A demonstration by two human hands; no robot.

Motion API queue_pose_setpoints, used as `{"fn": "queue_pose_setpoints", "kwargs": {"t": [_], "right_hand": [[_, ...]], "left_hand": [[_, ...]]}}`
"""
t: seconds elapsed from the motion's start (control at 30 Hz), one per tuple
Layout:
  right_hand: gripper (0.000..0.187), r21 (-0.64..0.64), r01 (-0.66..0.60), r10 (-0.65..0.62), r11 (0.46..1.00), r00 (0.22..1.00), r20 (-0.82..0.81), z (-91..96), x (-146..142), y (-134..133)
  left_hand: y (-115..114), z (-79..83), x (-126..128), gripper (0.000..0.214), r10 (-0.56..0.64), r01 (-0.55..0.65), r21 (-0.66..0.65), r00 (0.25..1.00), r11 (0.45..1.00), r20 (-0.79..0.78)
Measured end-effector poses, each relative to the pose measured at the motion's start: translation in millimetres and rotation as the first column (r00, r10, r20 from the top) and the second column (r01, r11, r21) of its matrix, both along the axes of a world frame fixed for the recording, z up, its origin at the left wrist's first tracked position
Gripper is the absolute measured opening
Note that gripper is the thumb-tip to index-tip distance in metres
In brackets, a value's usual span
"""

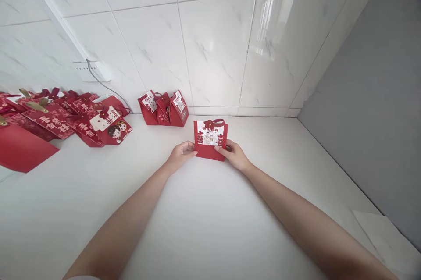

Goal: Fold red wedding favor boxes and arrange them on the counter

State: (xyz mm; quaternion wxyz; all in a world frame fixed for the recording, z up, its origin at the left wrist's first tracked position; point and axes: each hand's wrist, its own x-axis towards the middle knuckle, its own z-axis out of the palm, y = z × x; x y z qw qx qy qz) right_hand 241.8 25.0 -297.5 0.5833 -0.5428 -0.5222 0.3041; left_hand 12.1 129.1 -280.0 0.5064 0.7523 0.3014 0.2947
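A red paper gift box stands upright on the white tabletop in the middle of the head view. Its upper front has a white panel with a printed couple and red characters, and a dark red strap loops at its top. My right hand grips its right side, thumb on the front and fingers behind. At the lower left edge, my left hand pinches the box with thumb and curled fingers. The back of the box is hidden from me.
Several small red gift boxes stand together by the tiled wall. Many red gift bags lie piled at the left. A grey cable hangs from a wall socket. A grey wall borders the table on the right.
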Motion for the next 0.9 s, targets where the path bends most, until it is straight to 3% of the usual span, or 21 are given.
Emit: {"fn": "queue_pose_setpoints", "kwargs": {"t": [0.1, 0.37, 0.6, 0.73, 0.9], "right_hand": [[0.043, -0.076, -0.111, 0.111, 0.991, 0.994, -0.005, -2.4, 4, 1], [0.046, -0.068, -0.111, 0.114, 0.992, 0.993, 0.044, -8.7, 6, 4], [0.049, -0.062, -0.224, 0.222, 0.973, 0.975, -0.031, -2.0, 4, -1], [0.045, -0.040, -0.299, 0.300, 0.954, 0.953, 0.042, 0.9, -1, -4], [0.039, -0.045, -0.271, 0.274, 0.962, 0.958, 0.085, 3.3, -1, -6]], "left_hand": [[0, -1.5, 0, 0.032, 0.040, -0.041, -0.014, 0.999, 0.999, -0.024], [4, -5.1, -1, 0.032, 0.096, -0.093, 0.036, 0.993, 0.995, -0.068], [-3, 0.6, 0, 0.029, 0.069, -0.067, 0.222, 0.998, 0.973, 0.002], [-10, 3.5, 2, 0.050, -0.037, 0.035, 0.060, 0.999, 0.998, 0.027], [-11, 1.9, 5, 0.055, -0.003, 0.006, -0.065, 0.999, 0.998, 0.046]]}}
